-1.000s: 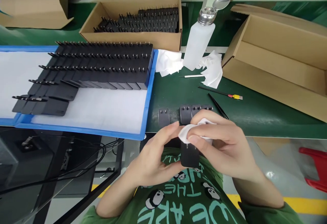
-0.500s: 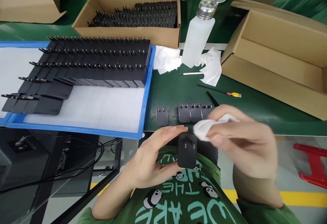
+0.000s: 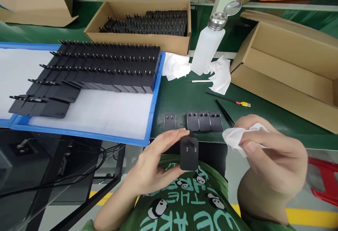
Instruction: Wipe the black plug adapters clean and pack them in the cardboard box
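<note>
- A black plug adapter (image 3: 189, 158) is clamped between thumb and fingers of the left grip (image 3: 150, 166), just off the near edge of the worktop (image 3: 182, 95).
- A white cloth (image 3: 232, 136) is pinched in the right grip (image 3: 280, 159), apart from the adapter.
- Three grey adapters (image 3: 204, 122) are lined up on the worktop.
- Black adapter rows (image 3: 105, 64) are held in a blue-rimmed tray (image 3: 155, 99).

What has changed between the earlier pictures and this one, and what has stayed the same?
The right hand has moved the tissue off the charger, away to the right. Nothing was let go: the left hand still holds the charger. The bottle and blue tray stayed put.
</note>
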### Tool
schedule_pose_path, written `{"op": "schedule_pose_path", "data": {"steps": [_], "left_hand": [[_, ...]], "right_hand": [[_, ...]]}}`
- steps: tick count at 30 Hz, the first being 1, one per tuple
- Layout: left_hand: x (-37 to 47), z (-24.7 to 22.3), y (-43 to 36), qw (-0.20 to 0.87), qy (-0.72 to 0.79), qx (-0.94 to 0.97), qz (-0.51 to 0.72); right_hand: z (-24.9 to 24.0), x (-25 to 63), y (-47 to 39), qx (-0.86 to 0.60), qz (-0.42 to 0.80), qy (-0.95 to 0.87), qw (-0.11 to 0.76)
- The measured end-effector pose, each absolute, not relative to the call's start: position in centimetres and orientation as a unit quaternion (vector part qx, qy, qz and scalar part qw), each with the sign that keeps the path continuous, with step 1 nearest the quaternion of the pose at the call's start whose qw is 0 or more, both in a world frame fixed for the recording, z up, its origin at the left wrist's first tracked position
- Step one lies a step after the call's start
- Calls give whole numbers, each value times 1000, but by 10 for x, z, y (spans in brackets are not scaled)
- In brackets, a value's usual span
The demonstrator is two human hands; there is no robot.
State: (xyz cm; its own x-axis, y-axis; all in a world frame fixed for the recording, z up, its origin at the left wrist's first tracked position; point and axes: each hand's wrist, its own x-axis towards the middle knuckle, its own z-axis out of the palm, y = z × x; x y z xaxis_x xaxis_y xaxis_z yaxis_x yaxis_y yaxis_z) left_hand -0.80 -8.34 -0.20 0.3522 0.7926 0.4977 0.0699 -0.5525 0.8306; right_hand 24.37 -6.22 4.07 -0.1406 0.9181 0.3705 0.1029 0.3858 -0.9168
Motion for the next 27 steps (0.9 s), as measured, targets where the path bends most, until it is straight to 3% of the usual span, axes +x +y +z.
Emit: {"op": "schedule_pose_path", "data": {"steps": [11, 18, 27], "left_hand": [[-5, -2, -82, 386, 289, 730, 485], [-2, 1, -88, 418, 348, 681, 490], [0, -4, -84, 374, 337, 684, 528]], "right_hand": [[39, 217, -56, -371, 425, -656, 502], [27, 216, -65, -395, 432, -593, 553], [32, 214, -77, -333, 467, -682, 453]]}}
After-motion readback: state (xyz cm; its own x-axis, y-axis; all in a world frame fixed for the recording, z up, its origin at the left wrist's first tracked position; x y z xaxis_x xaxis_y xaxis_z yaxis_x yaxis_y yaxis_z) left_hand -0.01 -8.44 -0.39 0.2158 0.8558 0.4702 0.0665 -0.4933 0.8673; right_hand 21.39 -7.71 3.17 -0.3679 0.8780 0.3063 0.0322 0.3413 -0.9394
